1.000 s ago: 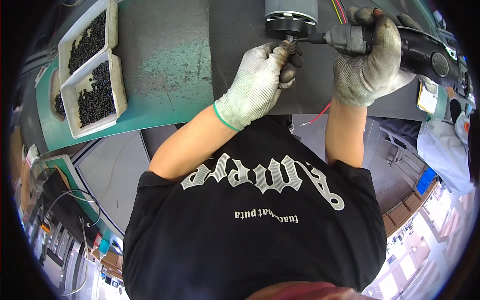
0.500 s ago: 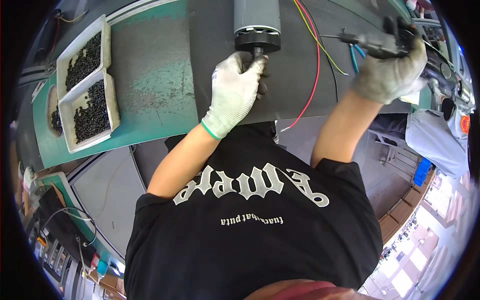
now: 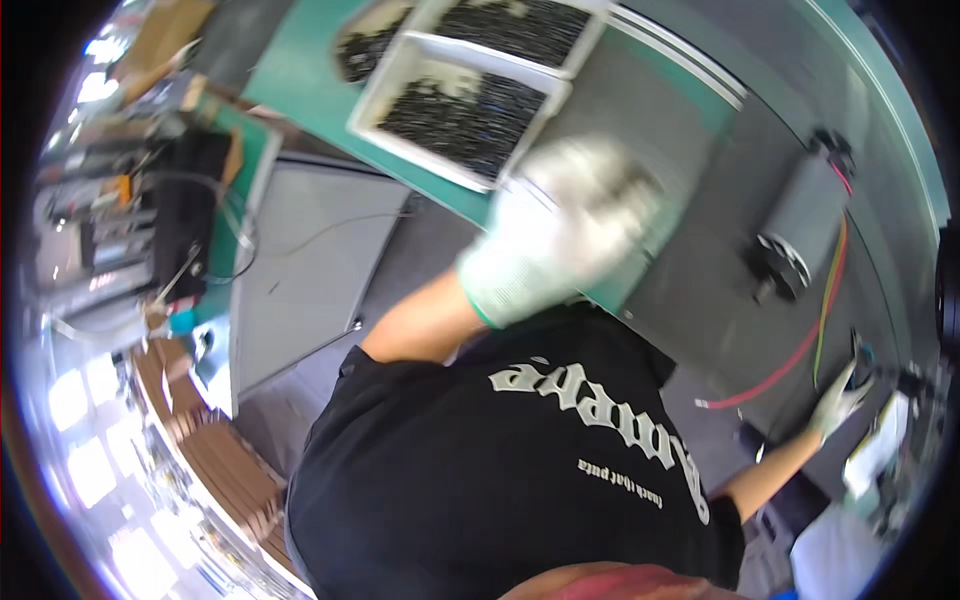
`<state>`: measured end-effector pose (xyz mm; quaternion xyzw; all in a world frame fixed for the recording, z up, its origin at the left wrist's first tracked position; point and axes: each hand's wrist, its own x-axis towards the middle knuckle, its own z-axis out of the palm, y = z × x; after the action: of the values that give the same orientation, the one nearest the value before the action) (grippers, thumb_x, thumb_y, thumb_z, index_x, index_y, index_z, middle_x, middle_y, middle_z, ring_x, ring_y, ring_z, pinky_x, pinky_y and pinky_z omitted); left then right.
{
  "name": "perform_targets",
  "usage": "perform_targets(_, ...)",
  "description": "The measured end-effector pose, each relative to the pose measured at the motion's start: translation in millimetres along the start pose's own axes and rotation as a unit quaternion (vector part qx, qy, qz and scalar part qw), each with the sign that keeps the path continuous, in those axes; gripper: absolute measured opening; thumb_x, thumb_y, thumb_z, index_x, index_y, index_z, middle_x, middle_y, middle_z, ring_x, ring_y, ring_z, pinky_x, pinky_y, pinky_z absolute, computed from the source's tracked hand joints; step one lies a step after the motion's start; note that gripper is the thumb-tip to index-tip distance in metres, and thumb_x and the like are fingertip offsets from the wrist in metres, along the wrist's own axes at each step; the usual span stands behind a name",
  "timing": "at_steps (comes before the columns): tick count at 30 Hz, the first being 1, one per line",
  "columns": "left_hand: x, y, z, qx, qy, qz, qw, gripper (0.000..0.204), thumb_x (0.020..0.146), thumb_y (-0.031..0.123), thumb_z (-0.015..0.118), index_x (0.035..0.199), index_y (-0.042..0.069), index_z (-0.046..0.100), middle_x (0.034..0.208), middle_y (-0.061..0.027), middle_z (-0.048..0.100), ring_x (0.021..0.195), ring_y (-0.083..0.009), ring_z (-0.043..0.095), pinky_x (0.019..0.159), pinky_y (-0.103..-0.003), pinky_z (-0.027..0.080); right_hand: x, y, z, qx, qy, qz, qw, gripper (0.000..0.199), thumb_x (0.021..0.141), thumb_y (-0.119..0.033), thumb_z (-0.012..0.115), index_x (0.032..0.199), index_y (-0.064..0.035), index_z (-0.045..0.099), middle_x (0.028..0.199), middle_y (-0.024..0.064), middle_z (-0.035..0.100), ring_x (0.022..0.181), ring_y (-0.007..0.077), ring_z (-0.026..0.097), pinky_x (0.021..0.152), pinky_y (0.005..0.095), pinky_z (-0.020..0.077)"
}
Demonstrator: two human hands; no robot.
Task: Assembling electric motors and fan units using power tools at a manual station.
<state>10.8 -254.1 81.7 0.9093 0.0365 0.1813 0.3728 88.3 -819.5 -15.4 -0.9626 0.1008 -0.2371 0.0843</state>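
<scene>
My left hand (image 3: 560,225), in a white glove with a green cuff, is over the bench beside the near white tray (image 3: 480,182) of small black parts. Motion smears its fingers, so its grip cannot be made out. Out at the right, my gloved right hand (image 3: 836,408) is beside a dark tool (image 3: 908,381); whether it grips the tool is unclear. A grey cylindrical motor (image 3: 806,212) with a black end piece (image 3: 782,270) and a short shaft lies on the dark mat, apart from both hands. Its red wire (image 3: 765,387) and yellow-green wire (image 3: 828,310) trail toward me.
A second white tray (image 3: 572,68) of black parts adjoins the near one, with a rounded container (image 3: 350,55) beside them. At the left stands another workbench (image 3: 262,165) with equipment. Brown cartons (image 3: 225,465) are at lower left. Pale-blue clothing (image 3: 838,550) shows at lower right.
The view has swung left. My left hand has let go of the motor's shaft end and moved left toward the trays. My right arm is now stretched farther out to the right.
</scene>
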Motion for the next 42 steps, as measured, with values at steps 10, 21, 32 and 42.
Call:
perform_targets(10, 105, -245, -162, 0.408, 0.013, -0.211, 0.888, 0.034, 0.089, 0.029, 0.058, 0.114, 0.009, 0.068, 0.114, -0.0227, 0.067, 0.110, -0.0378, 0.062, 0.097, -0.045, 0.049, 0, 5, 1, -0.046, -0.069, -0.027, 0.996, 0.053, 0.100, -0.049, 0.045, 0.139, -0.0135, 0.054, 0.132, 0.0260, 0.053, 0.125, 0.0429, 0.048, 0.106, 0.0486, 0.0374)
perform_targets(21, 127, -314, -189, 0.325, -0.086, -0.124, 0.933, 0.040, 0.090, 0.022, 0.058, 0.124, 0.002, 0.063, 0.110, -0.0248, 0.068, 0.105, -0.0404, 0.064, 0.091, -0.046, 0.049, -14, -97, 5, -0.007, -0.087, -0.049, 0.995, 0.038, 0.091, -0.027, 0.061, 0.126, -0.0135, 0.064, 0.126, 0.0242, 0.057, 0.124, 0.0379, 0.051, 0.106, 0.0437, 0.0400)
perform_targets(32, 140, -403, -190, 0.422, -0.050, -0.061, 0.903, 0.035, 0.094, 0.015, 0.055, 0.124, -0.004, 0.057, 0.118, -0.0263, 0.064, 0.110, -0.0419, 0.060, 0.096, -0.045, 0.046, 14, -108, 7, 0.015, -0.123, -0.175, 0.977, 0.046, 0.094, -0.034, 0.056, 0.136, -0.0150, 0.054, 0.133, 0.0178, 0.051, 0.126, 0.0378, 0.046, 0.109, 0.0454, 0.0370)
perform_targets(42, 140, -383, -194, 0.443, -0.056, -0.068, 0.892, 0.039, 0.094, 0.011, 0.052, 0.131, -0.004, 0.053, 0.124, -0.0273, 0.061, 0.116, -0.0404, 0.059, 0.098, -0.044, 0.045, 3, -108, 13, 0.016, -0.085, -0.144, 0.986, 0.047, 0.095, -0.037, 0.056, 0.136, -0.0146, 0.055, 0.128, 0.0188, 0.053, 0.121, 0.0375, 0.048, 0.107, 0.0456, 0.0373)
